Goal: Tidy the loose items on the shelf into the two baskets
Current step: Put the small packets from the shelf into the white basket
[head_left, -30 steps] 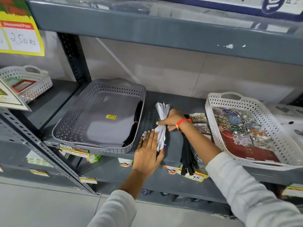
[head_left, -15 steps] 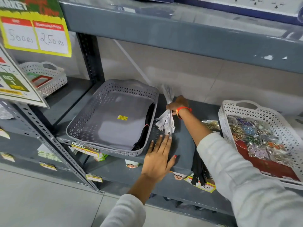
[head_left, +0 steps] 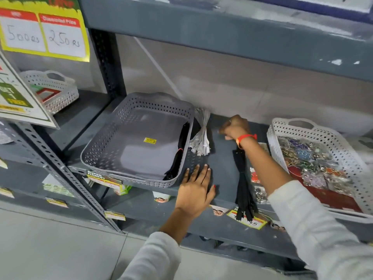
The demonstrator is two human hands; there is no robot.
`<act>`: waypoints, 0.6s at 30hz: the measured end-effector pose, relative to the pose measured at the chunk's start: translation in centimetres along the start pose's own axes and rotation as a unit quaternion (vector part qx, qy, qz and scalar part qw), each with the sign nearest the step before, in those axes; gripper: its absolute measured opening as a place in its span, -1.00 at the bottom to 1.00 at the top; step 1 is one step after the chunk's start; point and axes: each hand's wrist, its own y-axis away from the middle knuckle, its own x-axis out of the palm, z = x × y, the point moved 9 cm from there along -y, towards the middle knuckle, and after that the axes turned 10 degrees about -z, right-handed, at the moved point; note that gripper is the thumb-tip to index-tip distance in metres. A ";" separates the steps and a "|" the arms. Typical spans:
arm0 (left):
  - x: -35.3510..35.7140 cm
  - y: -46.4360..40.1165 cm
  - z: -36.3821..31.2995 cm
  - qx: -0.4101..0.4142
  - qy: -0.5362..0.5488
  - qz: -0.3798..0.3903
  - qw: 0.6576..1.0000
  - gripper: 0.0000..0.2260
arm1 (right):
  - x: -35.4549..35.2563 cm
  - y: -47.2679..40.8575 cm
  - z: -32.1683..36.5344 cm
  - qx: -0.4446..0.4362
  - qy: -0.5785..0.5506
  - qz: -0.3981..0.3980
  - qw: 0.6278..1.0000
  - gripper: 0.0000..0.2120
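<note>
A grey basket [head_left: 96,156] sits at the left of the grey shelf [head_left: 222,170] and holds a black zipper bundle [head_left: 177,154] along its right wall. A white zipper bundle [head_left: 199,136] leans tilted against the basket's outer right rim, free of both hands. My right hand [head_left: 235,127] is curled just right of it, holding nothing. My left hand [head_left: 196,186] lies flat on the shelf near the basket's front right corner, fingers apart. Another black zipper bundle [head_left: 244,184] lies on the shelf and hangs over its front edge. Loose shiny packets [head_left: 257,176] are partly hidden by my right arm.
A white basket [head_left: 282,128] at the right holds several shiny packets and a red card. A second white basket [head_left: 66,87] stands in the neighbouring bay to the left. Price signs [head_left: 44,31] hang at upper left. An upper shelf [head_left: 222,27] overhangs and a perforated post [head_left: 60,170] slants down.
My right hand lifted the white zipper bundle off the shelf, carried it toward the grey basket and let go. My left hand stayed flat on the shelf.
</note>
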 end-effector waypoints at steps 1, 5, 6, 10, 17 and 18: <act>0.0 0.0 0.1 -0.003 0.000 0.000 1.000 -0.52 | -0.9 0.6 -1.0 -0.011 0.039 0.002 0.999 -0.87; 0.1 0.0 0.0 -0.005 0.008 0.009 1.000 -0.49 | -2.6 4.2 -6.0 0.005 0.205 0.035 0.978 -0.70; 0.1 0.0 0.0 -0.005 0.011 0.010 1.000 -0.48 | -2.3 5.0 -7.0 0.013 0.222 0.049 0.974 -0.67; -0.1 0.2 -0.2 0.001 0.009 0.013 1.000 -0.41 | -0.9 8.0 -8.9 0.041 0.224 0.088 0.970 -0.72; 0.0 0.3 -0.4 0.010 0.007 0.046 0.999 -0.34 | -1.7 6.7 -6.7 0.019 0.157 0.010 0.987 -0.67; 0.2 0.4 -0.4 0.006 0.002 0.058 0.998 -0.35 | -1.9 5.9 -5.9 0.015 0.137 -0.001 0.990 -0.63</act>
